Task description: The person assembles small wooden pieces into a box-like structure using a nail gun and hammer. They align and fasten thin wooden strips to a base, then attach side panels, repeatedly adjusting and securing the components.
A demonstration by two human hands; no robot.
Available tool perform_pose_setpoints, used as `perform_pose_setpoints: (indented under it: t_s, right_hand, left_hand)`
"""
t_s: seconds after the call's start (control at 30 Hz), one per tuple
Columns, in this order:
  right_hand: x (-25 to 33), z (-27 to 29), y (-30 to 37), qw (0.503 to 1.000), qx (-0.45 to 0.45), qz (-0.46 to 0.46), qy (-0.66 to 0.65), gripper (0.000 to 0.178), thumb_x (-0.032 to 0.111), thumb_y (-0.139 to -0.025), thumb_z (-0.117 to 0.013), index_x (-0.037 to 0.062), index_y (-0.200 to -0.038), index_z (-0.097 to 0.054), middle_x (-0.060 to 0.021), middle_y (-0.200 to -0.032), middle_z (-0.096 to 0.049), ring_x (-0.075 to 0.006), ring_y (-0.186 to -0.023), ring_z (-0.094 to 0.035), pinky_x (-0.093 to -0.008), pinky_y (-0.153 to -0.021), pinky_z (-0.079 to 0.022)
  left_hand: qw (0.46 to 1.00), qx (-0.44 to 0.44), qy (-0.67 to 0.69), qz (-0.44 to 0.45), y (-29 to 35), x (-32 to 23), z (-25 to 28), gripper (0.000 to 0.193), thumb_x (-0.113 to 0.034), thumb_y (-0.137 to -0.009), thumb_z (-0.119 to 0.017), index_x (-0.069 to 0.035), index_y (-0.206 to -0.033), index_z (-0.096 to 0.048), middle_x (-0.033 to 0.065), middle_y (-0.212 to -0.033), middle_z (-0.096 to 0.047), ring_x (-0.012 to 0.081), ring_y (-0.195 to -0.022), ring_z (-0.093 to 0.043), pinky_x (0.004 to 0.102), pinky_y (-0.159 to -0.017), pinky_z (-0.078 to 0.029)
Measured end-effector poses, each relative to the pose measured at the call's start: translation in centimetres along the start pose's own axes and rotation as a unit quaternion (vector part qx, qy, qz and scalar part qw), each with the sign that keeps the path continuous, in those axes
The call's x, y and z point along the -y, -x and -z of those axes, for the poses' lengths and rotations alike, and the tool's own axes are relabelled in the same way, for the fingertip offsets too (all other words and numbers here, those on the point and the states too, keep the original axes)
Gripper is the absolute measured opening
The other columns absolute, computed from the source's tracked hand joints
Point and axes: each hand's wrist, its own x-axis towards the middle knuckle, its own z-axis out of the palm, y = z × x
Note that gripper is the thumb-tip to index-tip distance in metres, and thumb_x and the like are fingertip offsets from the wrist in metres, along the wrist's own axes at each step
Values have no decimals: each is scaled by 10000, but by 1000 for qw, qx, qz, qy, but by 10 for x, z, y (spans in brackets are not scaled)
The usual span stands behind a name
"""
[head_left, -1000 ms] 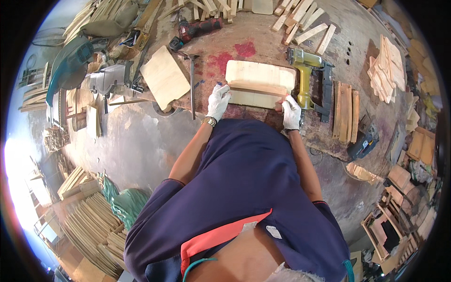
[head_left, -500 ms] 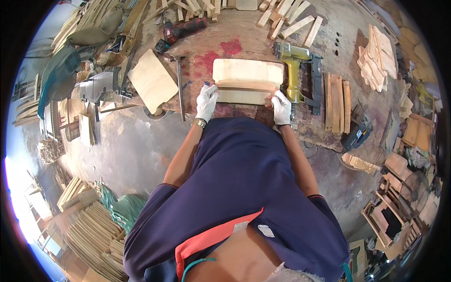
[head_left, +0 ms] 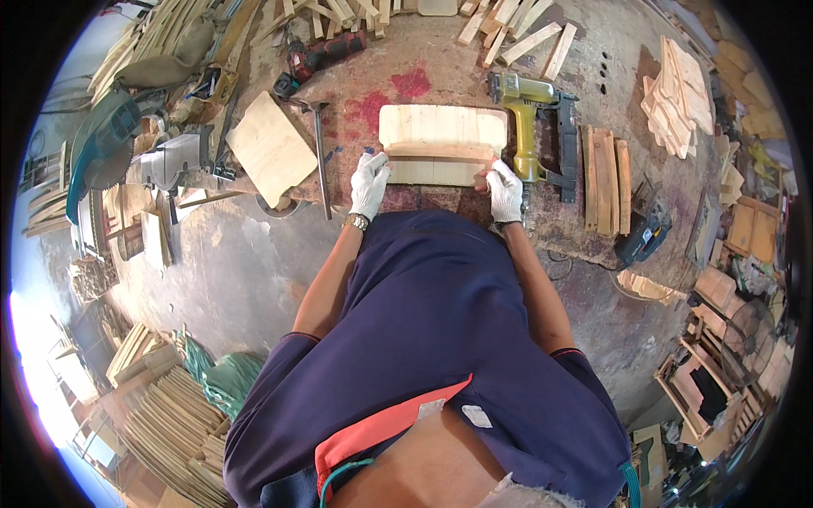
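Observation:
A pale wooden board (head_left: pixel 443 125) with rounded corners lies flat on the workbench in front of me. A narrow wooden strip (head_left: pixel 440 151) crosses it from side to side, below its middle. My left hand (head_left: pixel 370 185), in a white glove, is closed on the strip's left end. At the right end, my right hand (head_left: pixel 505 188) pinches the strip, also gloved, with bare fingertips showing. Just right of the board lies a yellow-green nail gun (head_left: pixel 527 127) with a dark magazine. A hammer (head_left: pixel 322 152) rests left of my left hand, its handle toward me.
Further left are another wooden board (head_left: pixel 273 146) and a teal miter saw (head_left: pixel 108 140). A red and black cordless drill (head_left: pixel 322 55) lies at the back. To the right are several wooden strips (head_left: pixel 605 179), a dark power tool (head_left: pixel 644 237) and stacked thin boards (head_left: pixel 677 97).
Both hands keep hold of the strip. The dark gap along its near side has closed, and the strip sits closer against the board. The whole view has shifted slightly.

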Motion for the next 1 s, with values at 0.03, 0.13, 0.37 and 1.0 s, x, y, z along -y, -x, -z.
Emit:
perform_pose_setpoints:
  t_s: [0.03,0.13,0.37,1.0]
  right_hand:
    - [-1,0,0,1000,-1,4,-3,455,89,-1018,-537,85,-1473,-526,-74,-975,-703,-156,-653,-675,-268,-585,-562]
    - [-2,1,-1,1000,-4,9,-11,447,62,-1013,-548,68,-1459,-531,-86,-974,-709,-177,-644,-691,-281,-573,-586]
    - [-3,0,-3,1000,-14,-3,-18,442,82,-1016,-552,81,-1458,-539,-72,-972,-705,-161,-647,-674,-279,-578,-570]
    - [-4,1,-4,999,-17,-13,-36,408,60,-1005,-576,34,-1412,-562,-65,-939,-699,-135,-605,-635,-280,-565,-583]
  left_hand:
    - [1000,7,-6,6,0,0,0,209,-132,-859,-677,-26,-1038,-703,99,-850,-520,240,-787,-568,357,-742,-455]
    - [1000,11,-6,15,-1,1,0,218,-140,-858,-680,-28,-1043,-705,102,-853,-520,242,-788,-570,363,-747,-457]
    - [1000,12,-21,7,-1,-1,1,211,-148,-860,-684,-28,-1032,-703,102,-851,-518,240,-793,-570,363,-746,-456]
    - [999,25,-38,9,1,-6,4,179,-169,-867,-653,-42,-995,-660,131,-896,-547,285,-823,-587,392,-768,-467]
